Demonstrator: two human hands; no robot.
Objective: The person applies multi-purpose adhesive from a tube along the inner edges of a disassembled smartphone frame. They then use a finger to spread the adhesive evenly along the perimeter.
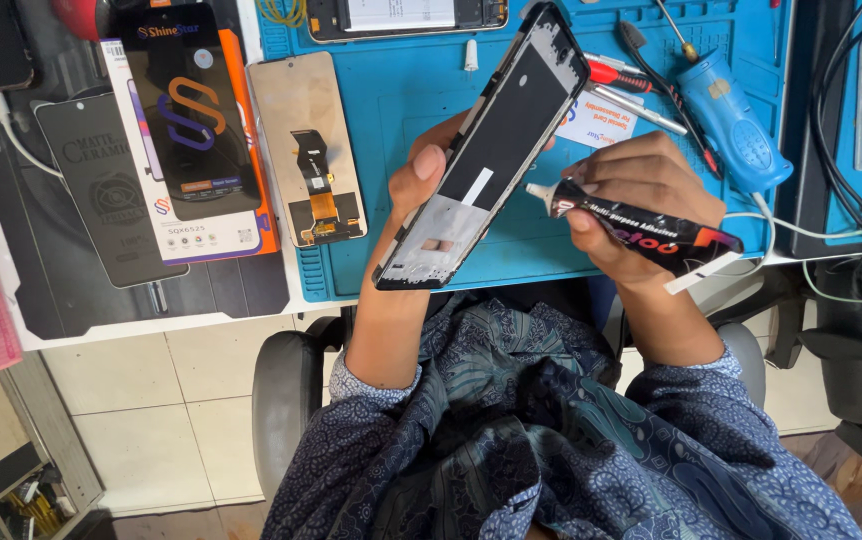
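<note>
While left hand (421, 180) grips phone frame (486, 150), right hand (641, 195) squeezes glue tube (641, 228).

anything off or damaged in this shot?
Nothing spilled or broken shows. The phone frame in the left hand is stripped and has no screen. The right hand holds the black adhesive tube, nozzle at the frame's edge. A loose display panel lies back-up on the blue mat.

phone frame (486, 160): black, screen removed, inner side facing up, bare grey plate at lower end; held tilted, long axis running 1 to 7 o'clock. adhesive tube (641, 228): black, red lettering, cap off, lying across at frame's 3 o'clock, nozzle touching frame's right edge
</note>
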